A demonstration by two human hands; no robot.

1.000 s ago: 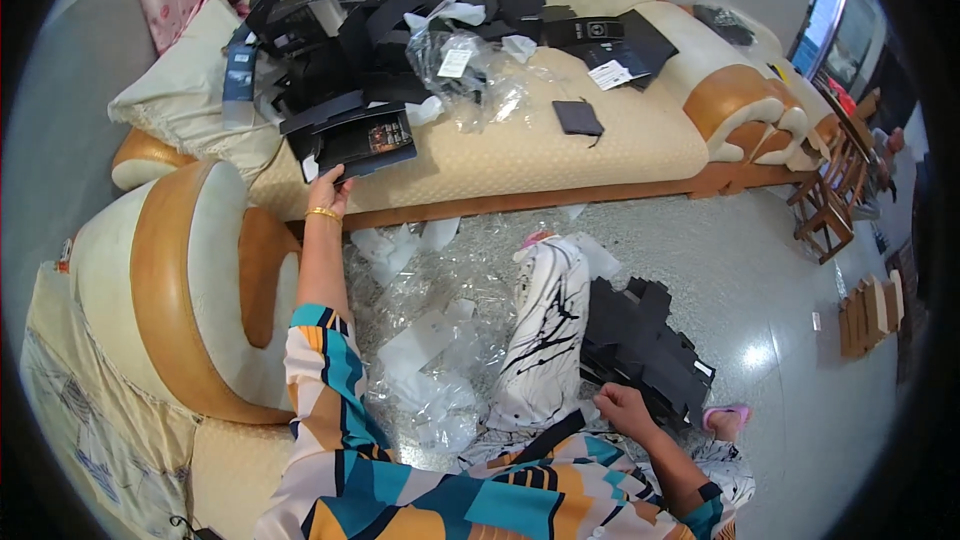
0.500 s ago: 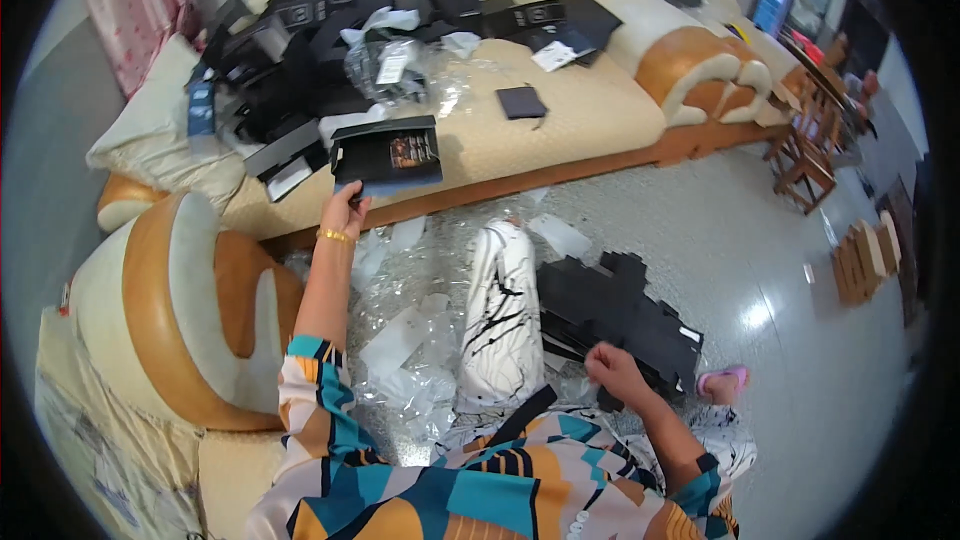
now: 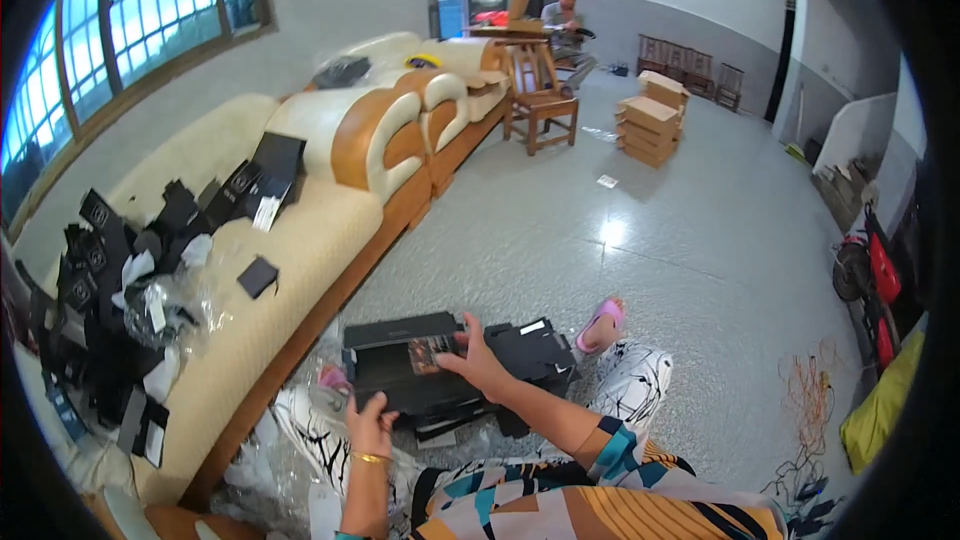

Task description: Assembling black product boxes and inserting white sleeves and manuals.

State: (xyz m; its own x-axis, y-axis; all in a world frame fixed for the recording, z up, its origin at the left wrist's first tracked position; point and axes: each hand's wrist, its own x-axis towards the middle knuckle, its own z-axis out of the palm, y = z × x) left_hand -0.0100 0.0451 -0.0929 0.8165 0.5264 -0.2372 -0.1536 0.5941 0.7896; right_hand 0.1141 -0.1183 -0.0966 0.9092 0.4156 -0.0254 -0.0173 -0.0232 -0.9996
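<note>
A flat black box [image 3: 405, 370] lies across my lap, held at both ends. My left hand [image 3: 370, 425] grips its near left corner. My right hand [image 3: 475, 360] rests on its top right edge, fingers over a small printed picture on the lid. Under and beside the box sits a stack of more black boxes [image 3: 530, 350] on the floor by my patterned trouser legs.
A long cream and tan sofa [image 3: 300, 230] on my left carries several black boxes [image 3: 130, 270] and clear plastic wrappers [image 3: 170, 310]. A wooden chair [image 3: 535, 90] and stacked cardboard cartons [image 3: 650, 120] stand on the tiled floor. A person [image 3: 570, 30] sits far back.
My left hand has brought a black box from the sofa down onto my lap. My right hand left the floor stack and came onto the box. My view swung up toward the room.
</note>
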